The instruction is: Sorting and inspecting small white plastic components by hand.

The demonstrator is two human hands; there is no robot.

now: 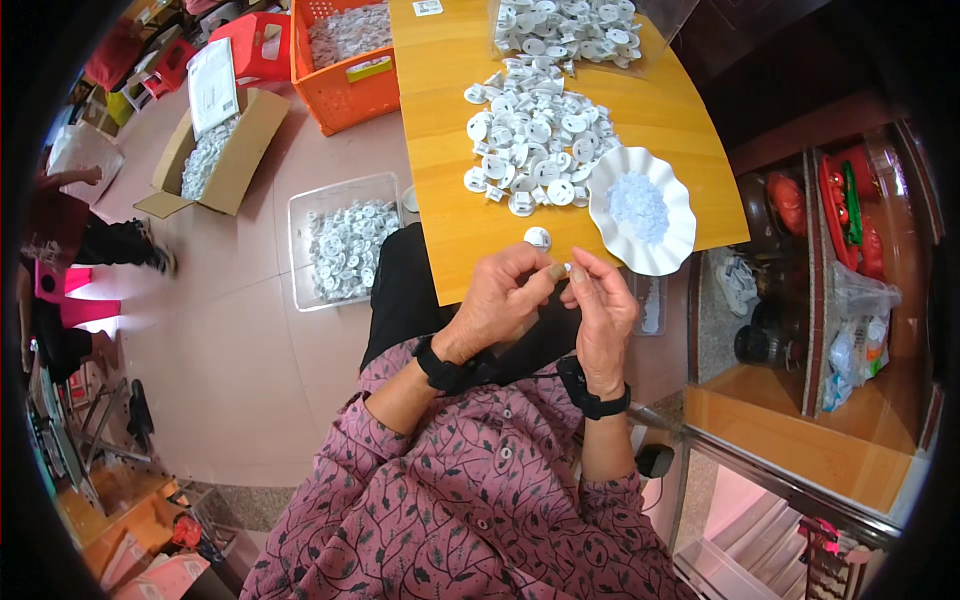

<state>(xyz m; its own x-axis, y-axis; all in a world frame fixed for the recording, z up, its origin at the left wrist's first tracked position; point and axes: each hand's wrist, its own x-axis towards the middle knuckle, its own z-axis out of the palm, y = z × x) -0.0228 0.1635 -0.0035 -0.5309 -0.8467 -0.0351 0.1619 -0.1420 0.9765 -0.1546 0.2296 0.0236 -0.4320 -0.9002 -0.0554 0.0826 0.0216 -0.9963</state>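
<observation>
Over the near edge of the wooden table, my left hand (pixel 508 295) and my right hand (pixel 604 302) meet fingertip to fingertip, both pinched closed. A tiny pale piece (pixel 568 267) shows between the thumb tips; its exact kind is too small to tell. Just beyond my fingers lies a single round white plastic part (pixel 537 238). Farther back spreads a loose pile of similar white plastic parts (pixel 540 135). To the right of it, a white wavy-rimmed dish (pixel 681 219) holds many small translucent bluish-white pieces (pixel 638 206).
A clear bag (pixel 570 30) of white parts rests at the table's (pixel 440 190) far end. Left on the floor are a clear bin (pixel 345 240), an orange crate (pixel 345 95) and a cardboard box (pixel 240 165), all holding parts. Shelves (pixel 800 400) stand right; another person (pixel 85 225) is far left.
</observation>
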